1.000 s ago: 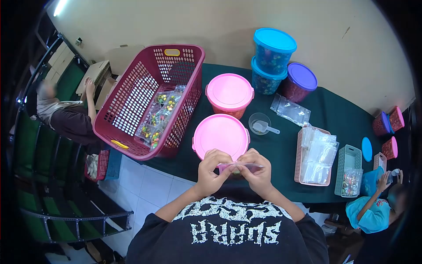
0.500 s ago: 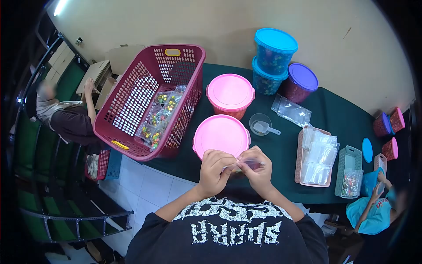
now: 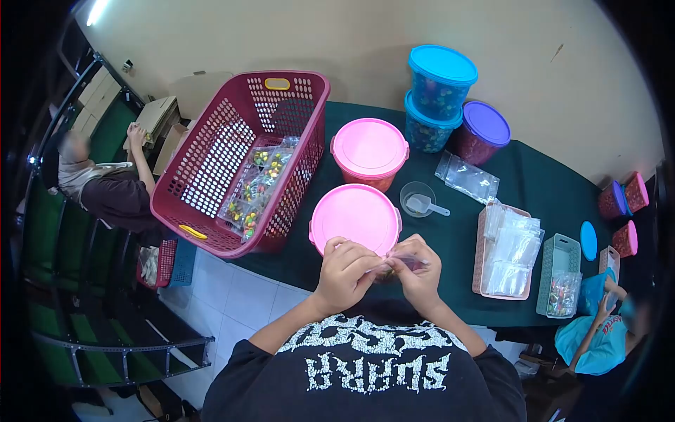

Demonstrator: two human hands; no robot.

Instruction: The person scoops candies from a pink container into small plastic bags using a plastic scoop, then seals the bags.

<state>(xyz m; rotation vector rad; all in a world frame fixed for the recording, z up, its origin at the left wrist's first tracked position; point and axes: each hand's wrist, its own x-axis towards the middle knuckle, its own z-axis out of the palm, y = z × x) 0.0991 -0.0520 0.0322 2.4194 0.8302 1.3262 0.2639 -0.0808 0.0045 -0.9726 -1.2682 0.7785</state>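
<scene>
My left hand (image 3: 346, 276) and my right hand (image 3: 416, 271) pinch the top edge of a small clear plastic bag (image 3: 384, 276) between thumbs and fingers. Something coloured shows dimly inside the bag, mostly covered by my fingers. Both hands are at the table's near edge, just in front of a tub with a pink lid (image 3: 355, 219). Behind it stands a second pink-lidded tub (image 3: 370, 148). A clear cup with a scoop (image 3: 419, 202) lies to their right.
At left, a maroon laundry basket (image 3: 320, 105) holds several filled bags. Blue-lidded tubs (image 3: 441, 67), a purple-lidded tub (image 3: 485, 125), a basket of clear bags (image 3: 512, 260) and a green basket (image 3: 560, 246) stand to the right. Two people (image 3: 112, 190) (image 3: 594, 341) work at either side.
My right hand has shifted slightly right along the bag's edge, while my left stays nearly in place. The person at left has raised their hand a little.
</scene>
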